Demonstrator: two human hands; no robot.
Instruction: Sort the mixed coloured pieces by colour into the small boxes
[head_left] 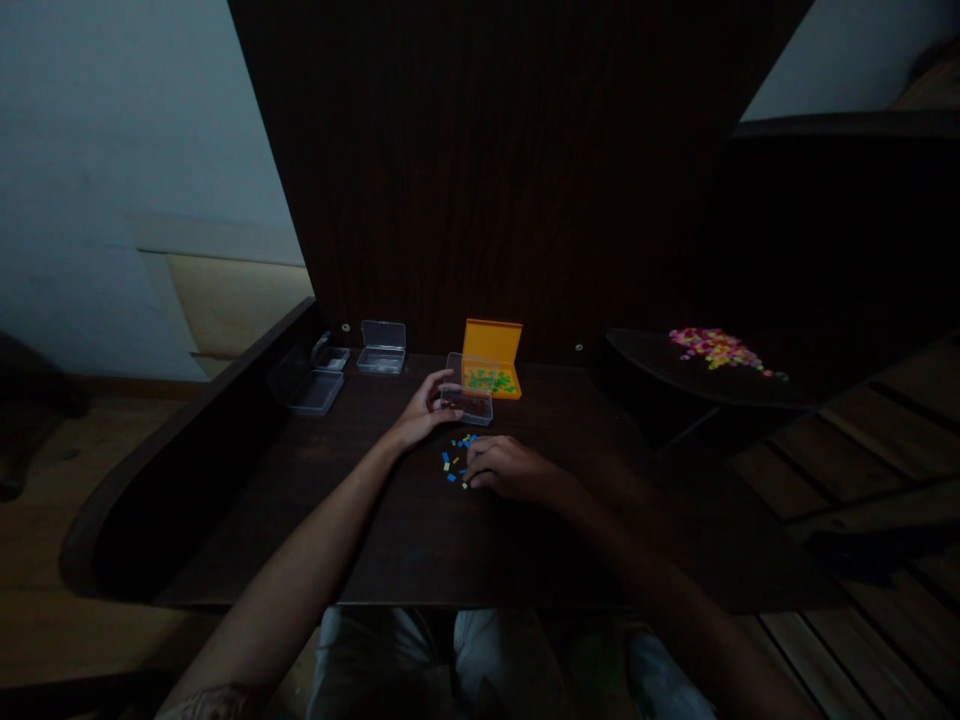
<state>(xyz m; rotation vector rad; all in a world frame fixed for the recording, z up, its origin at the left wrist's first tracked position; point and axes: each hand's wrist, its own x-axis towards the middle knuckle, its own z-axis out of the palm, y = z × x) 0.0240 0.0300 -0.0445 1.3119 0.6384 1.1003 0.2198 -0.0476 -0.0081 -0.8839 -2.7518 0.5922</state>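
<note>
My left hand [429,412] grips the left side of a clear plastic box [477,408], thumb at the front and fingers behind. The box has its lid raised and stands on the dark wooden desk [420,550]. Small blue and yellow pieces [448,464] lie scattered in front of it. Over their right part is my right hand [501,466], fingers bent down and drawn together at the pieces; whether a piece is between the fingertips is hidden. Right behind the clear box, an orange box [493,345] with a raised lid holds small green pieces [489,380].
Empty-looking clear boxes with raised lids stand at the left: one clear case [382,358] at the back, another container [316,392] nearer the side panel [187,460]. A pile of pink and yellow pieces [716,348] lies on a side shelf [645,360] at the right.
</note>
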